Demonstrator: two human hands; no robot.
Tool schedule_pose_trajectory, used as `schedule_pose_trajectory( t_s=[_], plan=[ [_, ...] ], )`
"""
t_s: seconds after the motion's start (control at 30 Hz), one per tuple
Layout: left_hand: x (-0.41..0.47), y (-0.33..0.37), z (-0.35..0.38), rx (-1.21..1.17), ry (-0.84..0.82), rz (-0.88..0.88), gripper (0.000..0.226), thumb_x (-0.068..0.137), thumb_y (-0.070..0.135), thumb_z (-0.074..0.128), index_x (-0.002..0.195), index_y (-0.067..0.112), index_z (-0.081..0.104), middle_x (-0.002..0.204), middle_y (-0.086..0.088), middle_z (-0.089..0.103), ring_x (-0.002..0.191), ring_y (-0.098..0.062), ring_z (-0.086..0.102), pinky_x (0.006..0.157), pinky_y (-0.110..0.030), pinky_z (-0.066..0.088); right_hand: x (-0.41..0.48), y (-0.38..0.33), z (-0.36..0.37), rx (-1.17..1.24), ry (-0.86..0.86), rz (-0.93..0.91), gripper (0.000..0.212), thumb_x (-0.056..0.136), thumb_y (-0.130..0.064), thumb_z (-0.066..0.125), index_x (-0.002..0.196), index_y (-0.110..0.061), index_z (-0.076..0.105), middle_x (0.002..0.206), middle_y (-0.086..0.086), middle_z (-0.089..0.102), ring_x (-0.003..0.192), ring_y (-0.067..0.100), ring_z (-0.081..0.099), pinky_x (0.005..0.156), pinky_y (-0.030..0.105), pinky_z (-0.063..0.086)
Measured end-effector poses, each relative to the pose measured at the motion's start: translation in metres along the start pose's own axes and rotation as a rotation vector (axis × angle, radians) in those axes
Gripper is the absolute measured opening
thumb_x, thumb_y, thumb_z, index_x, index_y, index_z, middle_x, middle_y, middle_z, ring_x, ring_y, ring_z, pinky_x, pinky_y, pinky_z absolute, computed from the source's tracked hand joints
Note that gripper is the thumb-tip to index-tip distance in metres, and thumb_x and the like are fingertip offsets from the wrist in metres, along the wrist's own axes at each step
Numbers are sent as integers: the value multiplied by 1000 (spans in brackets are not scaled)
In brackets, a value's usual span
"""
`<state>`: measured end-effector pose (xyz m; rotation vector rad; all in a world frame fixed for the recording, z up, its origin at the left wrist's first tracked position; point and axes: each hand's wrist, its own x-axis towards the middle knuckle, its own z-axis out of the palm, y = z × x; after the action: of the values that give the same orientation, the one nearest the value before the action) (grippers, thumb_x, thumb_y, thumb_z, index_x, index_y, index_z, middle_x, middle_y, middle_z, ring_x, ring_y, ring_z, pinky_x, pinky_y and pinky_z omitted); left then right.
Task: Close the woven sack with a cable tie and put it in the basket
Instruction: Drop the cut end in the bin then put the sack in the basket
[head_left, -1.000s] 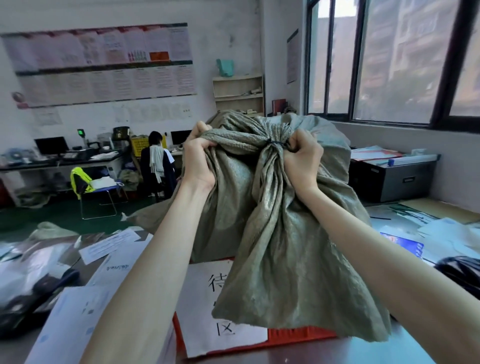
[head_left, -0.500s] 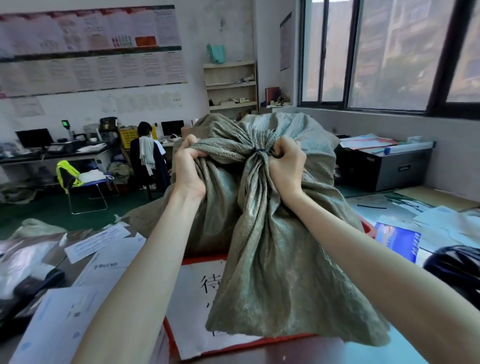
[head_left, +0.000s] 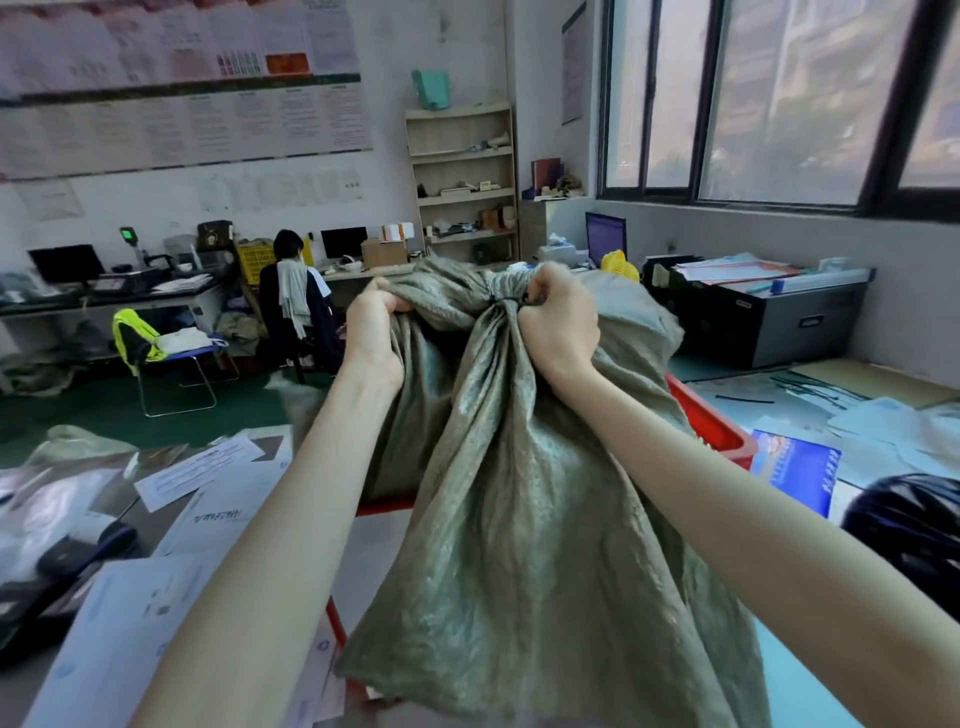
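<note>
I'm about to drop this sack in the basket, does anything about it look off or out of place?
The woven sack shows no tear or spill. Its neck is bunched under a dark cable tie, gripped by the left hand and right hand. Only oddity: it hangs over the red basket, hiding most of it, amid scattered papers.

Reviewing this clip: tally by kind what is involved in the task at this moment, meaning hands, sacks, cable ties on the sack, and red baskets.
Hands: 2, left hand and right hand, both gripping the sack
Woven sack: 1
Cable tie around the sack's neck: 1, only partly visible
Red basket: 1, mostly hidden behind the sack
Total: 5
</note>
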<state>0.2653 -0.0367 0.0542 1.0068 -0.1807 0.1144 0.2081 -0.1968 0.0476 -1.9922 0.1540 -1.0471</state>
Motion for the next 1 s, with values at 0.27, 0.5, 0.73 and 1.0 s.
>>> schedule_pose_trajectory(
  t_s=[0.27, 0.5, 0.73, 1.0],
  plan=[
    [-4, -86, -75, 1142, -145, -87, 15, 62, 8, 59, 53, 16, 50, 62, -6, 50, 71, -18, 45, 64, -31, 31, -26, 88, 8, -244, -513, 182, 16, 79, 2, 51, 74, 5, 65, 78, 20, 64, 76, 24, 54, 62, 28, 33],
    [-32, -74, -75, 1815, -655, -420, 23, 92, 16, 52, 70, 12, 54, 66, -2, 47, 55, -14, 38, 49, -25, 30, -30, 61, -6, -521, -954, 115, 28, 97, -11, 40, 78, -2, 59, 66, 5, 46, 76, 23, 47, 55, 18, 28],
    [-78, -49, -46, 1486, -346, -58, 23, 91, 22, 51, 107, 12, 64, 106, -2, 63, 92, -19, 57, 77, -30, 44, -39, 50, -44, -435, -643, 19, 27, 85, -20, 53, 100, -3, 68, 105, 15, 70, 92, 32, 65, 79, 43, 56],
    [-173, -69, -39, 1225, -47, 170, 42, 88, 37, 59, 120, 11, 49, 123, -9, 46, 119, -28, 42, 104, -49, 34, -109, 73, -106, -420, -278, 76, 44, 86, -34, 57, 124, -15, 47, 131, 11, 44, 119, 33, 37, 96, 46, 32]
  ],
)
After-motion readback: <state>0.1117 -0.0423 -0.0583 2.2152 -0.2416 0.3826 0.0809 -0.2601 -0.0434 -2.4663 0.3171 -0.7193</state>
